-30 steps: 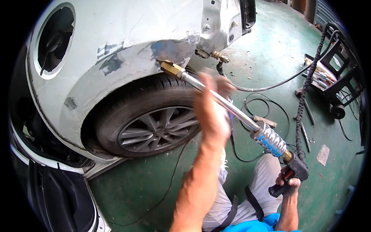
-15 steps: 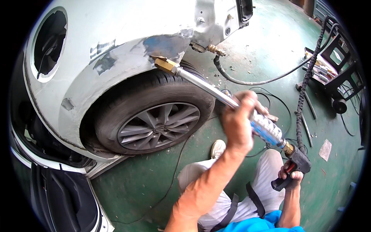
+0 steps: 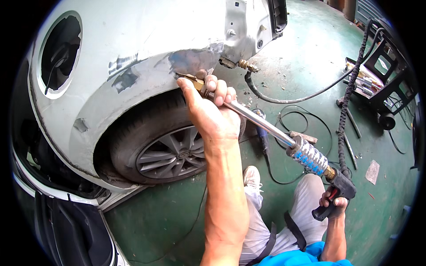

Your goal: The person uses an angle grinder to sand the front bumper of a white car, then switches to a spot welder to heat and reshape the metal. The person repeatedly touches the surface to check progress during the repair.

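A white car fender (image 3: 146, 53) is standing at the left over the wheel (image 3: 164, 148), its paint already ground to bare metal above the arch, with the dent seemingly not yet pulled out. A long steel puller tool (image 3: 266, 126) is reaching from near right up to that patch. The left hand (image 3: 213, 111) is gripping its shaft near the brass tip; the right hand (image 3: 333, 205) is clamping the black pistol handle.

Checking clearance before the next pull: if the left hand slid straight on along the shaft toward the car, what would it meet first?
Likely the sanded bare-metal patch on the fender. The left hand grips the shaft just behind the brass tip, which seems to touch that patch; depth is uncertain.
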Tool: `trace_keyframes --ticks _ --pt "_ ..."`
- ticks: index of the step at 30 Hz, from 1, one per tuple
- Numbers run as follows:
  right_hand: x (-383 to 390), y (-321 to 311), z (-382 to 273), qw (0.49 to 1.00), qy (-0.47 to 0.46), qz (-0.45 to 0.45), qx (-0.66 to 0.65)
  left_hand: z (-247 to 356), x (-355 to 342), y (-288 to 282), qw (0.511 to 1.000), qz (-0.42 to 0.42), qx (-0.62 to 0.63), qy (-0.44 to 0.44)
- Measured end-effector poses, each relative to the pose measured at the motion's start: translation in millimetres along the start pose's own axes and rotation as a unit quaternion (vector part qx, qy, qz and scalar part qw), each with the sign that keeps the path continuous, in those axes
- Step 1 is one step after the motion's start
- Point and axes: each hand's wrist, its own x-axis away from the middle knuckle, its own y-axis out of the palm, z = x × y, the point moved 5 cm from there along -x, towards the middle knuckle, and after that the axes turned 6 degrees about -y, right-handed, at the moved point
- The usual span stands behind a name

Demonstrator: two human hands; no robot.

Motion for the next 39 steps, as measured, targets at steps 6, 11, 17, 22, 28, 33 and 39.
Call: trace_keyframes --ticks 6,11,17,22,28,33,39 --pt "13.7 -11.1 -7.5 0.989 -0.066 -0.045 0.122 -14.4 -10.2 7.0 0.897 -0.307 0.302 -0.100" --pt "10.9 -4.2 2.6 0.998 -0.011 -0.066 0.010 -4.4 -2.5 -0.5 0.996 -0.073 0.053 -0.021" --pt "16.4 -22.2 29.9 0.988 0.044 -0.090 -0.122 1.7 43.3 6.7 0.948 0.220 -0.209 0.092" --pt "40.7 -39.8 69.8 0.955 0.152 -0.032 -0.254 -13.2 63.0 35.5 0.923 0.074 -0.372 0.070" --pt "38.2 -21.2 68.8 0.894 0.136 -0.117 -0.411 97.5 5.6 85.5 0.118 -0.062 -0.815 0.564" --pt "34.8 -40.1 69.7 0.870 0.058 -0.116 -0.475 135.4 -0.2 17.9 -0.087 -0.133 -0.865 0.476" --pt "31.1 -49.0 74.5 0.849 0.029 -0.131 -0.512 100.4 -6.6 -2.6 -0.122 -0.164 -0.875 0.438"
